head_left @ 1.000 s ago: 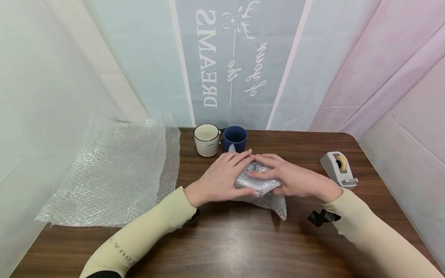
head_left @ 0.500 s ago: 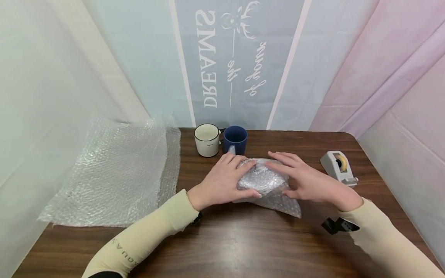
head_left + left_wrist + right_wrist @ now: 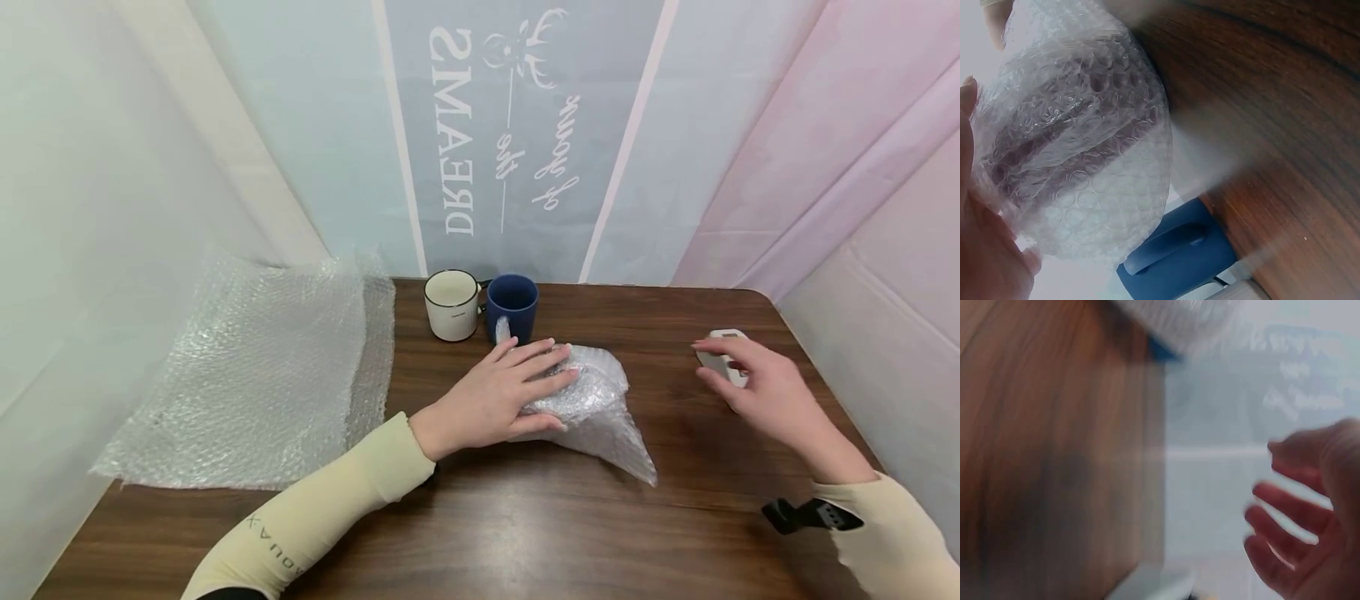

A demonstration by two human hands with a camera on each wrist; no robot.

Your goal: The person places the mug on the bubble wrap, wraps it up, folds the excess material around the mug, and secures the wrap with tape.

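My left hand (image 3: 498, 396) rests with spread fingers on a bundle of bubble wrap (image 3: 592, 392) on the table. A loose corner of the wrap sticks out toward the front right. Through the plastic, the left wrist view shows a purplish band and a pale part of whatever is wrapped (image 3: 1085, 137); its kind is hidden. Over at the right, my right hand (image 3: 772, 392) is held above the tape dispenser (image 3: 727, 335), thumb and fingers apart and loosely bent, covering most of it. The right wrist view shows nothing between those fingers.
Behind the bundle stand a white mug (image 3: 452, 312) with a dark rim and a blue mug (image 3: 513, 304), side by side. Flat sheets of bubble wrap (image 3: 270, 375) lie at the left of the wooden table (image 3: 487, 533). Curtains hang at the back and sides.
My right hand has left the bundle and moved right to the tape dispenser. The left hand has stayed on the bundle, whose loose corner now spreads farther to the front right.
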